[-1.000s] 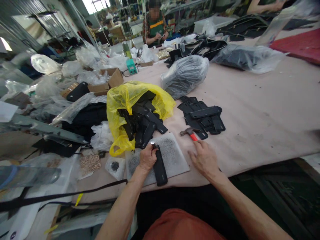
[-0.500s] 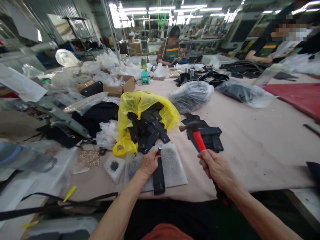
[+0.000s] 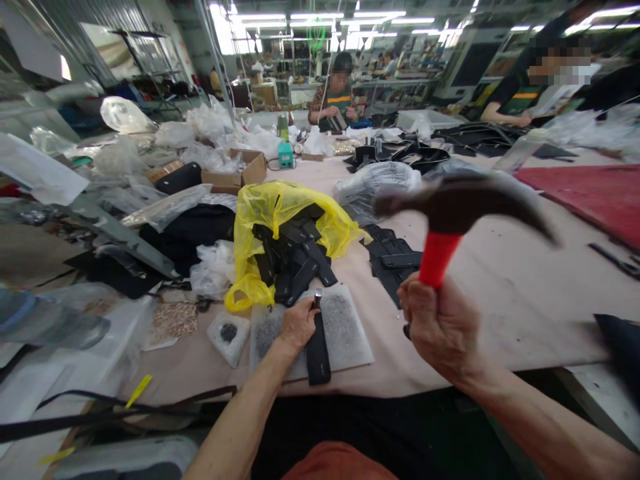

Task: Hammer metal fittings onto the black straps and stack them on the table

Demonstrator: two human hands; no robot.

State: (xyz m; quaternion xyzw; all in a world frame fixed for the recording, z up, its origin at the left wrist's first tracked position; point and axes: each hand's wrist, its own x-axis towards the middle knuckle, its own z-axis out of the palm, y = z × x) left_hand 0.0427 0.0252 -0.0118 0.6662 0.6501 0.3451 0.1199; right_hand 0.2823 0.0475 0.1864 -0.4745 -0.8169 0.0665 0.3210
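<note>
My left hand [image 3: 300, 325] is closed around a short metal punch [image 3: 318, 298], upright at the far end of a black strap piece [image 3: 318, 353]. That piece lies on a pale, speckled board [image 3: 350, 327] at the table's near edge. Raised to the right, my right hand [image 3: 443, 327] grips a claw hammer [image 3: 457, 207] by its red handle, the dark head blurred. Just past the board, a yellow plastic bag [image 3: 260, 207] spills similar black pieces [image 3: 300, 260]. More black pieces [image 3: 393, 257] lie beyond my right hand, partly hidden by it.
Left of the board sit a white block [image 3: 227, 340] with a dark patch and a heap of small copper-coloured parts [image 3: 173, 320]. A wrapped bundle [image 3: 370, 183] lies behind the yellow bag. A red sheet [image 3: 585, 200] covers the far right. Two co-workers are across the table.
My right hand has lifted the hammer up, closer to the camera, with its head now level and higher. My left hand, the punch and the black piece stay in place. The view has shifted slightly.
</note>
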